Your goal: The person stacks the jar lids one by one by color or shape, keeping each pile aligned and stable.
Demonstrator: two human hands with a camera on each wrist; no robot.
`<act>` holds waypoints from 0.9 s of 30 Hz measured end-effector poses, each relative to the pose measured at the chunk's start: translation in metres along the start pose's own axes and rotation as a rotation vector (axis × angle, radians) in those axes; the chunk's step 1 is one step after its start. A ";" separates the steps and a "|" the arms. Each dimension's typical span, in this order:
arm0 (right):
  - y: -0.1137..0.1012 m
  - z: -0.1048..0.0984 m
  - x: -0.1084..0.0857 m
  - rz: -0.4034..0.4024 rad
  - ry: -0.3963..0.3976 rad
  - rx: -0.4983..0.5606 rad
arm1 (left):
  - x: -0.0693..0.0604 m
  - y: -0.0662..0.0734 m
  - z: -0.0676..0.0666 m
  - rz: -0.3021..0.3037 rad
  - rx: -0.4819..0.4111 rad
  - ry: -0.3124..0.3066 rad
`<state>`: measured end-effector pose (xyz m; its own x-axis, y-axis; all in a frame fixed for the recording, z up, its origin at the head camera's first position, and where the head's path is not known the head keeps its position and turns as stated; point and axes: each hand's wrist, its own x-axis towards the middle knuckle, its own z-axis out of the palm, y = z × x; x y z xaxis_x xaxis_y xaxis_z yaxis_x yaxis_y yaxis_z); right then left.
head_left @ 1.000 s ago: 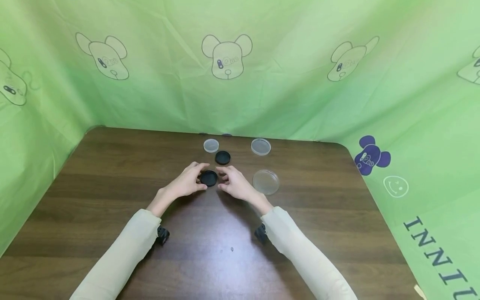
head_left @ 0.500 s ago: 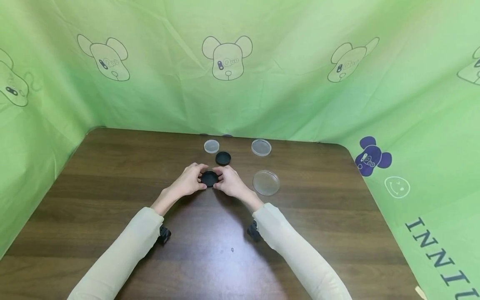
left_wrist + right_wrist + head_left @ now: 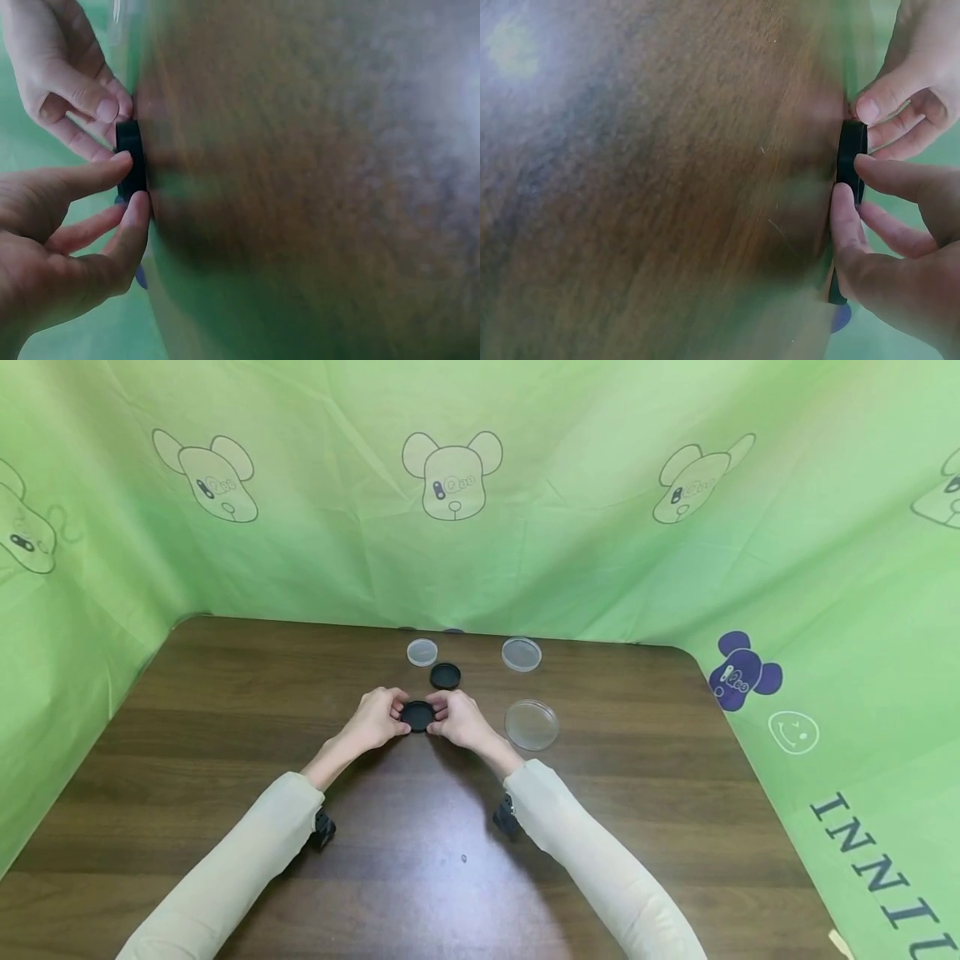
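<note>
A shallow round black dish [image 3: 417,717] lies flat at the table's middle, between my two hands. From its left side my left hand [image 3: 372,720] holds the rim, thumb at the near edge and fingers at the far edge. My right hand [image 3: 462,723] grips the opposite side in the same way. In the left wrist view the dish [image 3: 130,155] is seen edge-on, low over the wood, with fingertips of both hands on its rim. The right wrist view also has the dish [image 3: 851,154] edge-on. Whether its underside touches the table is hard to tell.
Just behind is another black dish [image 3: 446,676]. A small clear dish [image 3: 422,652] and a larger clear dish [image 3: 521,654] lie near the table's back edge. To the right of my right hand lies a big clear dish [image 3: 532,725]. Green printed cloth [image 3: 525,560] hangs behind.
My right hand has moved left from beside the black dish and closed on its right rim. My left hand has come in around the left rim. The dish stays about where it was.
</note>
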<state>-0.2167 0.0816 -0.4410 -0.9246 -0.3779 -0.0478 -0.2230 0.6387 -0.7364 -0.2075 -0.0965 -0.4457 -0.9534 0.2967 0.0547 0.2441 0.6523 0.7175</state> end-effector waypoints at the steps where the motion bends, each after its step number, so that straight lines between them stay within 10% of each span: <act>1: 0.000 0.000 0.000 0.004 -0.001 0.006 | 0.000 0.000 0.000 -0.007 -0.008 0.001; 27: -0.005 -0.002 -0.002 0.023 -0.028 -0.012 | -0.001 0.000 0.000 -0.055 -0.069 -0.024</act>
<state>-0.2140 0.0806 -0.4360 -0.9206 -0.3814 -0.0835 -0.2058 0.6557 -0.7264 -0.2065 -0.0968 -0.4458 -0.9603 0.2789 -0.0029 0.1774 0.6187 0.7653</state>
